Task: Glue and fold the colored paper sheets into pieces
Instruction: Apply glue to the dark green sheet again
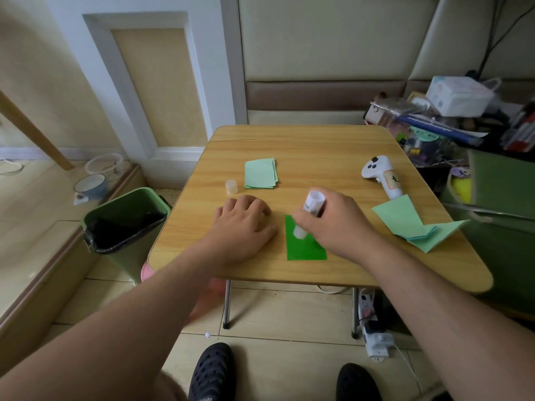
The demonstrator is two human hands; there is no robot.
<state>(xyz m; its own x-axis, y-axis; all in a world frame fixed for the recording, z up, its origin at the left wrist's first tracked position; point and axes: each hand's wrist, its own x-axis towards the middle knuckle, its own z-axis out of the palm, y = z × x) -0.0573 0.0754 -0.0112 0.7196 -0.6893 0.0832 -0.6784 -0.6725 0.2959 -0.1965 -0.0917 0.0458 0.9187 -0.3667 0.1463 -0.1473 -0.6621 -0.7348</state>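
Observation:
A dark green paper piece lies flat near the front of the wooden table. My right hand grips a white glue stick, tilted, with its lower end down on the green paper. My left hand rests on the table just left of the paper, fingers curled loosely, holding nothing. The glue stick's cap stands behind my left hand. A stack of light green folded pieces lies behind the cap. Loose light green sheets lie at the table's right edge.
A white game controller lies at the back right of the table. A green waste bin stands on the floor to the left. Cluttered boxes sit to the right. My feet and a power strip are under the table.

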